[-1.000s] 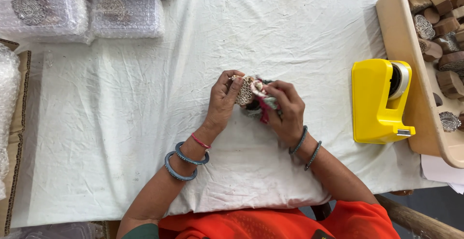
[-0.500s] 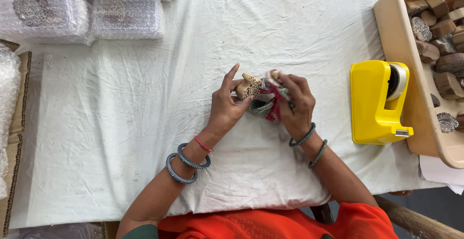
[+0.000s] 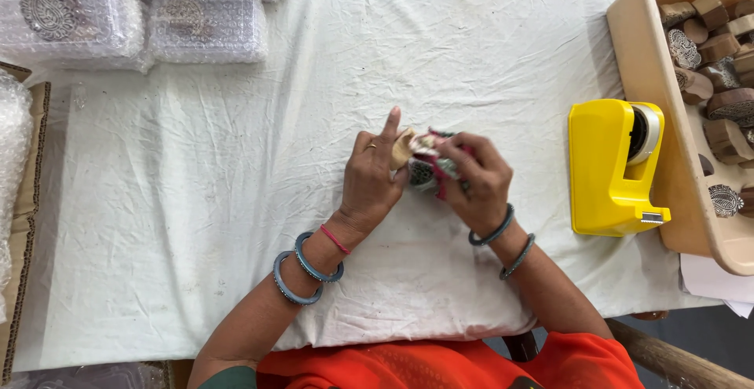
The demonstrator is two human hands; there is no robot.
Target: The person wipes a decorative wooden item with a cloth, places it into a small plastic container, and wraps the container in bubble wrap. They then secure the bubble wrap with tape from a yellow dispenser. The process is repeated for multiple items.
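Both hands meet over the middle of the white cloth. My left hand [image 3: 373,177] grips a small carved wooden block [image 3: 405,147], with its index finger raised. My right hand [image 3: 476,177] presses a bunched red and white rag [image 3: 433,165] against the block's carved face. Most of the block is hidden between the fingers. Blue bangles sit on both wrists.
A yellow tape dispenser [image 3: 613,167] stands to the right. Beyond it a beige tub [image 3: 640,59] holds several carved wooden blocks. Bubble-wrapped parcels [image 3: 133,16] lie at the far left corner. Cardboard with bubble wrap [image 3: 20,200] lines the left edge.
The hands have turned the block and rag between them. My left index finger has lifted straight up, and the right hand has closed further over the rag.
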